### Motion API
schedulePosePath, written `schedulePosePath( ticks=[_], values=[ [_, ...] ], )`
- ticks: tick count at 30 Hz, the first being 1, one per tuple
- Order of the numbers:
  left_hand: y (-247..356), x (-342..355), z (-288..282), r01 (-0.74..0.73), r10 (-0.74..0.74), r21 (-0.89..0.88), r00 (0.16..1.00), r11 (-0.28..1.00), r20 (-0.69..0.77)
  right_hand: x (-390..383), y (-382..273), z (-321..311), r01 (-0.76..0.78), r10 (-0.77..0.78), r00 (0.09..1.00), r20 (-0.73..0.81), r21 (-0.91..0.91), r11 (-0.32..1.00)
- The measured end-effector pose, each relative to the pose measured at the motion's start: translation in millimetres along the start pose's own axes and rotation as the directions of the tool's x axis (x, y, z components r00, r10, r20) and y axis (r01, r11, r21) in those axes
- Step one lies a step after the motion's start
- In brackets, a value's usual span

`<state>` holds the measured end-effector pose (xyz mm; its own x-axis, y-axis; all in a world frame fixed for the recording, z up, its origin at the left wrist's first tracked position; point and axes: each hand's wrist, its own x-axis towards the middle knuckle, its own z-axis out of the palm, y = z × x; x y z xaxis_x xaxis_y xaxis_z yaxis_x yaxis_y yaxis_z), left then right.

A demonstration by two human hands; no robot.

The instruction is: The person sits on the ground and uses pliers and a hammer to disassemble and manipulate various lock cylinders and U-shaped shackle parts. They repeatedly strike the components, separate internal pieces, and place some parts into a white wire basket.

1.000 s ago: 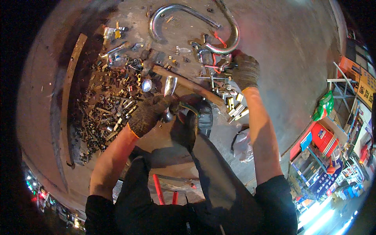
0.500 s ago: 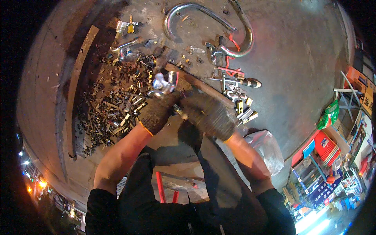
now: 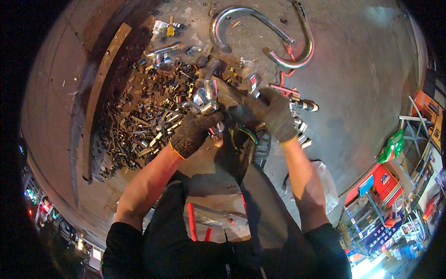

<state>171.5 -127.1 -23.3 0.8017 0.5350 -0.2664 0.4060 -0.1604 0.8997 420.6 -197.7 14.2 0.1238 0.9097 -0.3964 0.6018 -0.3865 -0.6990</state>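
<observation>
My left hand (image 3: 193, 132), in a dark knit glove, is closed around a shiny chrome fitting (image 3: 206, 97) with several curved parts, above the edge of a pile of small metal bits (image 3: 139, 118). My right hand (image 3: 276, 116), also gloved, reaches up and inward beside it, blurred, with a small chrome piece (image 3: 253, 86) at its fingertips; whether it grips that piece I cannot tell. Under the hands lie a wooden bar (image 3: 227, 93), partly hidden, and a green-handled tool (image 3: 246, 132) by my shoe. Brass and chrome pieces (image 3: 304, 139) lie just past my right hand.
A long flat bar (image 3: 102, 79) lies at the left. Curved chrome tubes (image 3: 304, 56) and red strips lie at the top. A clear plastic bag (image 3: 325, 186) is by my right forearm. Red stools (image 3: 381, 183), a green bag (image 3: 392, 146) and clutter line the right side.
My right hand went from the chrome tubes down to my left hand, then moved up and right, now with a chrome piece at its fingertips. My left hand shifted slightly right, still holding metal.
</observation>
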Motion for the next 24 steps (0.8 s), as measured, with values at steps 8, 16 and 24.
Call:
schedulePosePath(
  ticks=[8,16,24],
  values=[
    [13.6,-10.7,-0.5,0.508,-0.429,-0.554,0.859,0.66,0.278,-51.5,-58.2,65.2,0.134,-0.179,0.969,-0.171,-0.243,0.961],
    [18.7,-32.5,2.0,0.491,-0.5,-0.38,0.862,0.784,0.081,-69.9,-64.8,75.2,0.166,-0.175,0.98,-0.098,-0.092,0.982],
    [8.1,-57.1,-8.8,0.37,-0.385,-0.645,0.915,0.669,0.126,-77.7,-66.2,74.7,0.103,-0.134,0.977,0.166,0.18,0.978]
  ],
)
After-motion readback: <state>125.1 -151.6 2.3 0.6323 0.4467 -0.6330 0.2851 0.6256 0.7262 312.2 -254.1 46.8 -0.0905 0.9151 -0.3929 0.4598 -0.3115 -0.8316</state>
